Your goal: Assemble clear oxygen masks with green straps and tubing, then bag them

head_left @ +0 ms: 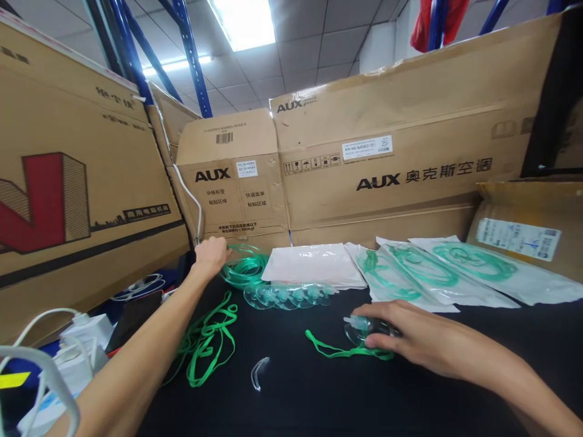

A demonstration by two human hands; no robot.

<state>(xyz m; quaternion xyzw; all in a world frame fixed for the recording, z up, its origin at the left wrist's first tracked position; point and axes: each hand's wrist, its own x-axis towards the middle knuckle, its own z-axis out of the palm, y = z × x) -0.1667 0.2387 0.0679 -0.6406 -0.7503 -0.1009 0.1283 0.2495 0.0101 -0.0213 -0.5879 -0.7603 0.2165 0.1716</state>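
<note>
My right hand [401,334] is closed round a clear oxygen mask [357,328], which it holds at the table's surface. A green elastic strap [334,351] trails leftward from the mask. At the far left of the table my left hand [212,256] is curled beside coiled green tubing [246,267]. Its fingertips are hidden, so what they hold cannot be made out. Several clear masks [291,296] stand in a row right of the coils. A heap of green elastic straps [212,340] lies nearer, beside my left forearm.
White packets [314,264] are stacked behind the masks. Bagged green tubing sets [419,264] lie at the back right. A short clear strip [259,373] lies on the black tabletop [291,340]. Cardboard boxes [387,139] wall the back; white chargers and cables [84,337] crowd the left.
</note>
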